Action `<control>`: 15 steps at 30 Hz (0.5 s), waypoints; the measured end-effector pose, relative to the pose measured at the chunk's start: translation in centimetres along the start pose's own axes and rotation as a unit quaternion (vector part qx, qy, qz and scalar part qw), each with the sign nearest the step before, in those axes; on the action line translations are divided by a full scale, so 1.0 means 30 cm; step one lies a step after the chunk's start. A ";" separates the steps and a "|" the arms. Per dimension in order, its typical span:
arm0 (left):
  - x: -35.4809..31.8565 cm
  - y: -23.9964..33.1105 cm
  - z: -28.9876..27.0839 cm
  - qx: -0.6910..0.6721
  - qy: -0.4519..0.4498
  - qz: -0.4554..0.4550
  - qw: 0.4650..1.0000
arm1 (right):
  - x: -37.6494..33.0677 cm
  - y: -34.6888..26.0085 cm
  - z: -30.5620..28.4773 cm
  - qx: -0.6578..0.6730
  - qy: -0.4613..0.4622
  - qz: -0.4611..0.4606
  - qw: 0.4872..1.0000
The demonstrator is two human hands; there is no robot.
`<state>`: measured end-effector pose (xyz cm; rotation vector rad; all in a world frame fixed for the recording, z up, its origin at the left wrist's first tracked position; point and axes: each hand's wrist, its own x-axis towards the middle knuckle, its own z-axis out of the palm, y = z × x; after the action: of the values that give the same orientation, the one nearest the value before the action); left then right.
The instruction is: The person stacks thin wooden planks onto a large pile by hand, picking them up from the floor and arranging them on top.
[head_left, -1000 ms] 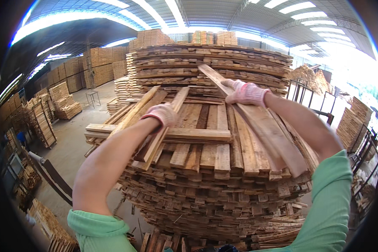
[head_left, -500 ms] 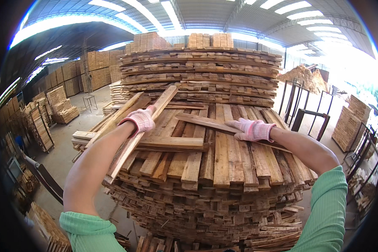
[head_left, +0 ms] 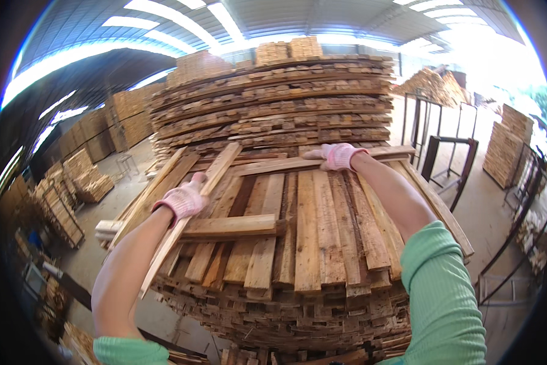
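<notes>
Two gloved hands work on top of a tall stack (head_left: 298, 255) of rough wooden slats in the head view. The left hand (head_left: 183, 201), in a pink glove, is closed around a long thin slat (head_left: 191, 213) that runs on a slant from the near left up to the far middle of the stack top; the fingers wrap the slat about midway along it. Just beneath that slat a short crosspiece (head_left: 225, 226) lies flat across the lengthwise boards, its left end sticking out past the stack's edge. The right hand (head_left: 339, 156), also in a pink glove, rests at the far side on a cross slat (head_left: 285, 164) that lies nearly level from the middle out to the right; its fingers lie over the slat's top, though whether they grip it or only press down cannot be told. Both forearms are bare, with green sleeves at the near edge. Behind rises a higher pile (head_left: 273, 103) of slats. Metal racks (head_left: 444, 164) stand at the right, and smaller wood piles (head_left: 73, 194) lie far left on the floor.
</notes>
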<state>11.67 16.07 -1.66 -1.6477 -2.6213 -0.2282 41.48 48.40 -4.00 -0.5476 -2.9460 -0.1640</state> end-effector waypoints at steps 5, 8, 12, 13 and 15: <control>-0.029 -0.044 -0.014 0.069 -0.017 -0.003 0.997 | 0.125 -0.047 -0.009 0.029 -0.105 0.047 0.993; -0.005 -0.030 -0.002 0.034 -0.039 -0.023 0.998 | 0.153 0.001 0.016 -0.006 -0.103 0.054 0.993; 0.014 -0.021 0.013 0.024 -0.035 -0.018 0.999 | 0.111 -0.005 0.003 0.043 -0.113 0.073 0.990; 0.010 -0.021 0.009 0.019 -0.031 -0.012 0.999 | 0.114 -0.008 -0.009 0.043 -0.118 0.075 0.989; -0.026 -0.019 -0.010 0.028 -0.027 -0.012 0.999 | 0.123 -0.038 -0.009 0.010 -0.123 0.081 0.989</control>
<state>11.51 15.08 -1.50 -1.6283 -2.6609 -0.1107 37.69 48.59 -3.24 -0.8594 -3.1138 -0.0505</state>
